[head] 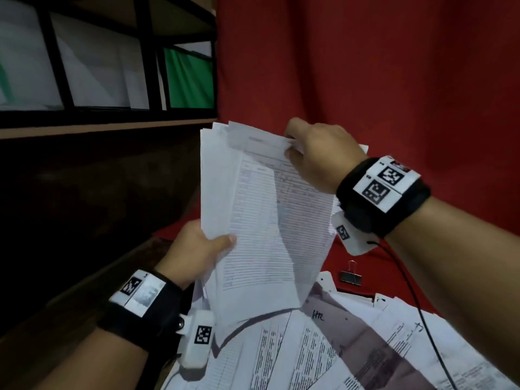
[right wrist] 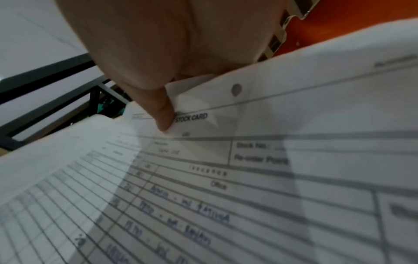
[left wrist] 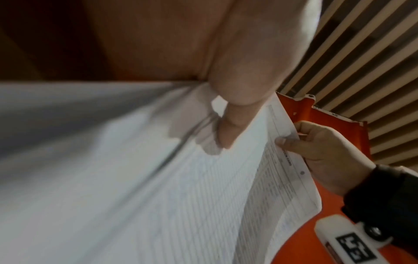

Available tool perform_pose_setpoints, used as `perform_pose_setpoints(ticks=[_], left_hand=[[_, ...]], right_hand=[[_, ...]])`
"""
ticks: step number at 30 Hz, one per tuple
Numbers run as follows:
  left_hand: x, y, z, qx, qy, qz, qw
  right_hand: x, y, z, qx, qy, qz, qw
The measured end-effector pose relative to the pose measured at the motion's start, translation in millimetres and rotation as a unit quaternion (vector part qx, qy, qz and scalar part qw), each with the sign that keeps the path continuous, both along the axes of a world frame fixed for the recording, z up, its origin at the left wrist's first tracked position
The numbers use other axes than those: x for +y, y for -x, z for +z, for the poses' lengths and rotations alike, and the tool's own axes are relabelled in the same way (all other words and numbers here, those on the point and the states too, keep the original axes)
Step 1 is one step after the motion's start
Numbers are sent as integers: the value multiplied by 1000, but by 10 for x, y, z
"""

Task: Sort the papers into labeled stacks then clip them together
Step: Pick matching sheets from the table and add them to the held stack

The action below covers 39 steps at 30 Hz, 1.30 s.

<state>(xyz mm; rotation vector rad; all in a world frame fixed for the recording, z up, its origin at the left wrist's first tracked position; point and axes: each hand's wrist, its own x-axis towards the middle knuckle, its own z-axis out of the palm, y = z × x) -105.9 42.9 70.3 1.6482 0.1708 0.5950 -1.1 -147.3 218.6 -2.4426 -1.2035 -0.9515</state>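
Clearly sorting was in hand: the left hand (head: pixel 197 249) gripped the sheaf of papers (head: pixel 270 220) while the right hand (head: pixel 315 153) pinched its top sheet. Next, I judge, that sheet had to go to its stack below the sheaf.

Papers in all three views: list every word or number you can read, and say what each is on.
"STOCK CARD": heading of the top sheet, beside the right hand.
"Stock No.:": box on that sheet.
"Re-order Point", cut off: box below it.
"Office": column head on that sheet.
Blue handwritten entries: too blurred.
Handwritten mark, perhaps "HR": sheet in the table pile; uncertain.
Print on the other papers: too small.
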Motion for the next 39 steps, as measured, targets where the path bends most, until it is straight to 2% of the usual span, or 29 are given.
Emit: perform_pose_setpoints(ticks=[2,4,6,7,9,11,12,13,16,18,23,27,34,39], left_hand=[[-29,16,-71,-8,23,31,999],[-29,44,-144,-17,56,40,997],[13,81,-200,-33,95,40,994],[37,102,-221,-39,112,40,992],[77,142,-262,-46,137,40,989],[76,163,-301,-51,150,31,987],[56,157,-317,-49,154,28,987],[20,142,-323,-46,155,27,986],[-102,66,-288,-46,147,28,988],[-151,17,-221,-57,127,22,990],[-154,-30,-261,-81,138,18,987],[-151,-8,-495,-45,129,20,990],[-155,-45,-513,-15,103,36,994],[-121,-103,-559,-23,105,62,992]], right_hand=[[7,6,-72,1,-56,5,998],[-39,-46,-174,10,-165,-1,986],[-130,-91,-331,25,-306,4,952],[-172,-110,-443,60,-366,9,928],[-212,-148,-722,236,-439,19,867],[-200,-151,-1027,457,-460,93,755],[-178,-134,-1156,518,-459,131,709],[-154,-110,-1263,534,-454,156,696],[-87,-79,-1363,466,-437,146,755],[-65,-83,-1325,440,-441,152,767],[-142,-90,-1354,443,-442,136,768],[-193,-118,-1601,488,-416,109,760],[-112,-131,-1708,488,-400,98,770],[-229,-117,-1669,470,-370,67,798]])
